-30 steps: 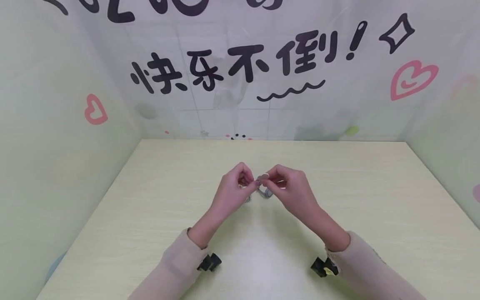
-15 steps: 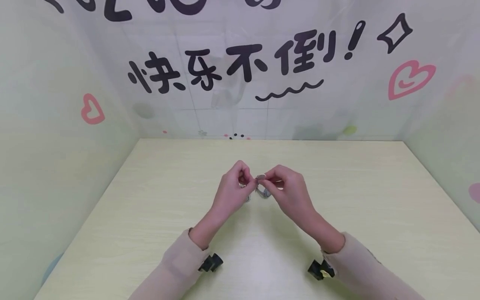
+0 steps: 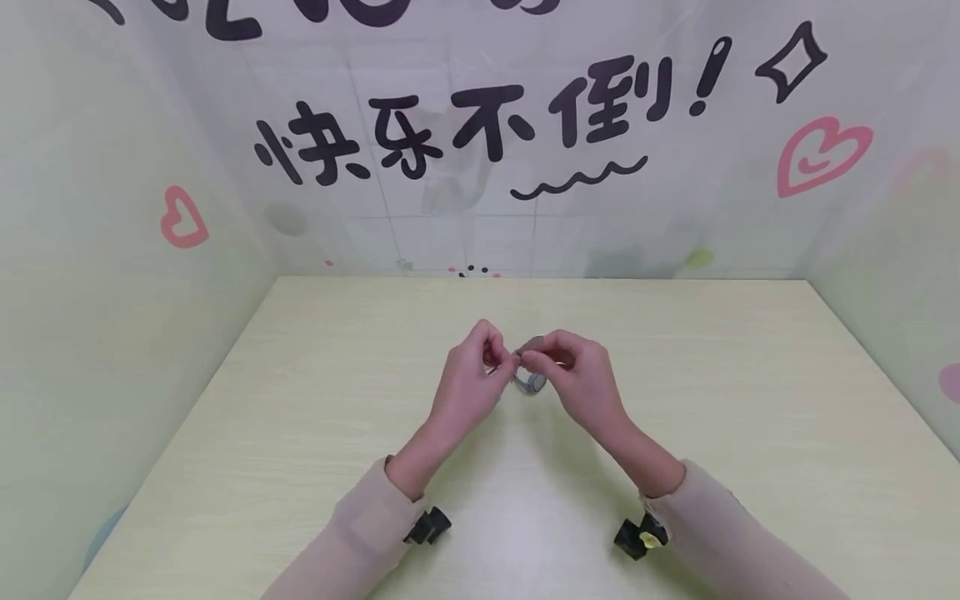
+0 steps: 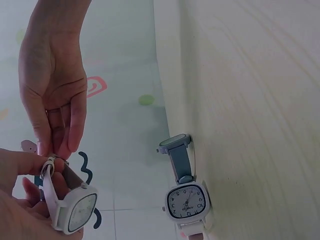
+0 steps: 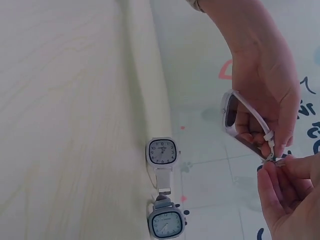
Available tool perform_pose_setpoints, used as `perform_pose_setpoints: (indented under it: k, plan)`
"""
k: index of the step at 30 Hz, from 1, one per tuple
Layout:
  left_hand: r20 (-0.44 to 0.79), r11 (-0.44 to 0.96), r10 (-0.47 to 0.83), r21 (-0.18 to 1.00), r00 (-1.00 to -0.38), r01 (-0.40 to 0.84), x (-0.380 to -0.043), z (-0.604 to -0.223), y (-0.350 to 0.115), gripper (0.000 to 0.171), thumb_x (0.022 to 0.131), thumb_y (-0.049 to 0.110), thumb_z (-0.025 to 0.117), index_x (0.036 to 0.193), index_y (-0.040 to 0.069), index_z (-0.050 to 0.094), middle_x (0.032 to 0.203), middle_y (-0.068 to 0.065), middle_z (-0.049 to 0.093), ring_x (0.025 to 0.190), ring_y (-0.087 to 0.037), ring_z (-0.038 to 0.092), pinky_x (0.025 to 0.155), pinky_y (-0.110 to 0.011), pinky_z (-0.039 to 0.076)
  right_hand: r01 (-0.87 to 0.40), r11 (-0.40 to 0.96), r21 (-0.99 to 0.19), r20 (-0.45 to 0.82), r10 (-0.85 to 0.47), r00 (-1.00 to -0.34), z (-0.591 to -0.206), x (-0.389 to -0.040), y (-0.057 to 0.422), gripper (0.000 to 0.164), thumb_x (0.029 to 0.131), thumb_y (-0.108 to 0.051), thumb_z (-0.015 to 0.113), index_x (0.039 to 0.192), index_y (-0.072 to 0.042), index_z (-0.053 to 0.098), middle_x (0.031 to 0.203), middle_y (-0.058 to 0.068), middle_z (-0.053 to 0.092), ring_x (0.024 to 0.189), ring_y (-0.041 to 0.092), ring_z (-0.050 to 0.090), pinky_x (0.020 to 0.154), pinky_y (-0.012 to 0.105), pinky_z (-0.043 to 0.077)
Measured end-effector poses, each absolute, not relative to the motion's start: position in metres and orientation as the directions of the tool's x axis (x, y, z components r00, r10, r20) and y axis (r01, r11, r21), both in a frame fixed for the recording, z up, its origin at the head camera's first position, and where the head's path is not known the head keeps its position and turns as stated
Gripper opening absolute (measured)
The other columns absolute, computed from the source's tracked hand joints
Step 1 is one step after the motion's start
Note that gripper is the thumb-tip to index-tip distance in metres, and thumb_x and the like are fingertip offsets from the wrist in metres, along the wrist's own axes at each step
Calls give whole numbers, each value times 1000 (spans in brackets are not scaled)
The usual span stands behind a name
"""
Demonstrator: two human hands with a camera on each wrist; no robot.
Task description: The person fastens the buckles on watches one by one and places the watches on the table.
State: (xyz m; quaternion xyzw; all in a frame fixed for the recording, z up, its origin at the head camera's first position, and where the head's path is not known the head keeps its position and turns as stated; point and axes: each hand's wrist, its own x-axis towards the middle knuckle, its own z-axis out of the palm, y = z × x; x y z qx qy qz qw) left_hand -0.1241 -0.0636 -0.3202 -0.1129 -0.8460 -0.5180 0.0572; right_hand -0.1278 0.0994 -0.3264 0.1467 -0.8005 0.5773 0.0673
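My left hand and right hand meet above the table. Between them they hold a wristwatch with a white case and pale strap bent into a loop. In the left wrist view, my left fingers pinch the strap by its buckle; a strap tip with holes sticks out beside the fingertips. The right wrist view has my right thumb and fingertips pinching the strap end at the buckle, where the fingers partly hide it.
Beyond the hands, a grey-blue wristwatch and a white wristwatch rest end to end on the pale wooden table. A printed curtain stands behind the table. Black wrist cameras sit at both sleeves.
My left hand has shifted slightly right and now covers the watch part that showed below it. The grey strap tip by my right fingers has swung up and right.
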Motion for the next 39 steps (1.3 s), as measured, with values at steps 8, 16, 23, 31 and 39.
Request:
perform_pose_setpoints:
  k: [8,16,23,31,39]
  plan:
    - [197,467,152,849,-969,246,-126,-320,-63,17,92,2,65,88,6,48,85,-10,67,80,-18,64,63,-21,49,-220,156,-963,188,-194,-963,-328,-132,109,14,94,-10,68,97,4,70,104,18,74,85,9,72,80,25,61]
    - [181,491,164,838,-970,239,-126,-318,-65,19,92,3,64,88,7,46,84,-9,68,75,-17,59,55,-21,42,-207,95,-974,183,-219,-959,-328,-133,109,16,95,-9,67,100,6,68,104,19,74,84,5,71,79,24,61]
    - [161,486,155,847,-975,217,-127,-321,-67,17,95,6,64,92,9,48,89,-8,67,83,-18,63,64,-23,52,-271,165,-948,234,-210,-949,-331,-133,104,12,94,-10,68,96,2,70,103,19,75,83,4,71,76,22,60]
    - [161,426,190,875,-968,229,-126,-324,-72,26,89,8,74,109,7,57,102,-8,68,95,-19,64,89,-36,57,-250,137,-959,217,-216,-952,-325,-135,108,15,94,-12,68,99,2,69,105,19,71,85,8,69,79,23,60]
    - [156,452,233,857,-960,248,-125,-323,-73,31,88,11,76,111,9,56,99,-5,76,97,-21,67,106,-52,46,-319,156,-935,287,-198,-937,-324,-134,106,23,92,-7,71,112,-1,62,111,16,69,97,7,66,86,21,56]
